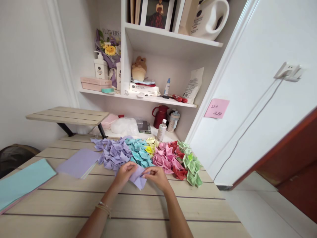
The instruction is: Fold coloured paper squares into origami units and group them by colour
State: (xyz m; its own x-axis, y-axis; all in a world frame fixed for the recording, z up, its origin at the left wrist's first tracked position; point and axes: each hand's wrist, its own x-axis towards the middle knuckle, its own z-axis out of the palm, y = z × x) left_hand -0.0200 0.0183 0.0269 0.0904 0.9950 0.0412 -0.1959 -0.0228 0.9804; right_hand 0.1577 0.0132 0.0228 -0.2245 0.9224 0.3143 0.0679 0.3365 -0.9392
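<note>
A partly folded sheet of purple paper (138, 178) is held between my two hands, just above the wooden table. My left hand (125, 173) pinches its left edge, and my right hand (156, 177) grips the opposite edge with thumb and fingers. Right behind the hands lie heaps of folded paper boats sorted by colour: purple boats (115, 153), blue boats (140, 152), a few yellow boats (150, 147), pink boats (165, 157), red boats (180, 173) and green boats (193, 168).
On the left of the table (119, 208) lie a stack of purple sheets (78, 162) and a stack of blue sheets (27, 178). A small raised stand (68, 114) rises at the back left. Behind the boats stand a clear bottle (161, 131) and a red jug (160, 116).
</note>
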